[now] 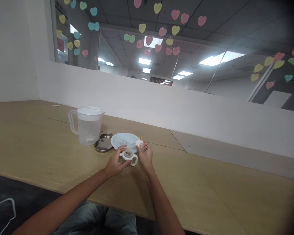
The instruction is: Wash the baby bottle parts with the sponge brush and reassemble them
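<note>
My left hand (116,163) is wrapped round a small clear baby bottle with white side handles (128,157), holding it upright on the wooden table (210,192). Just right of it, my right hand (145,156) pinches the bottle's white screw cap with its teat (139,143), lifted off and held a little above the bottle's open mouth. Both hands are over the table's middle, right in front of a white plate (123,140).
A clear plastic jug (87,125) with a white lid, holding water, stands to the left. A round steel dish (103,143) lies between jug and plate. A white partition wall (186,114) runs behind the table, with glass and paper hearts above.
</note>
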`<state>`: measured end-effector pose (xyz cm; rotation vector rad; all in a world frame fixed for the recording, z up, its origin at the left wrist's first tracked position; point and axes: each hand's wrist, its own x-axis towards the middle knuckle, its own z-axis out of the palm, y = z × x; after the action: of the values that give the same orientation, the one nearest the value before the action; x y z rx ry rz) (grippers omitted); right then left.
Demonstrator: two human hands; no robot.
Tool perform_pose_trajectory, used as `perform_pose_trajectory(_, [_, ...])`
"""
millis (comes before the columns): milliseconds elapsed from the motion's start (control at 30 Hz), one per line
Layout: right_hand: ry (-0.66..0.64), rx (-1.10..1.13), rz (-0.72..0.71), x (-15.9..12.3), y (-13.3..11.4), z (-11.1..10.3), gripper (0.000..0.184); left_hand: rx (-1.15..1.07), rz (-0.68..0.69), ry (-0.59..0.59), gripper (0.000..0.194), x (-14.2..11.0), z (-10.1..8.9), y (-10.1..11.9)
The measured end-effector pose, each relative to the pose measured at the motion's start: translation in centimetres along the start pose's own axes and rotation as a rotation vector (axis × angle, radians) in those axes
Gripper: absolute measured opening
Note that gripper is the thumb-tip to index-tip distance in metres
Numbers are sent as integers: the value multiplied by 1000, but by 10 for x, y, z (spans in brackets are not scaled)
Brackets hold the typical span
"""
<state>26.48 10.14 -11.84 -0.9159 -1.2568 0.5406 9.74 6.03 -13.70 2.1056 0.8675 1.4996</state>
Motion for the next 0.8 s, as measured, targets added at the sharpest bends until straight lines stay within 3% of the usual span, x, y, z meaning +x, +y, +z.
perform_pose_trajectory(267, [-3, -137, -108, -1, 0, -5, 30, 15, 6, 12, 56, 0, 0, 1])
perform_pose_trajectory(533, [-136, -365, -284, -4, 3, -6, 42, 36, 21, 15, 54, -1, 1, -3])
perform_pose_trajectory(800, [-208, -576, -307, -4, 6, -9, 53, 50, 32, 23, 54, -1, 1, -6])
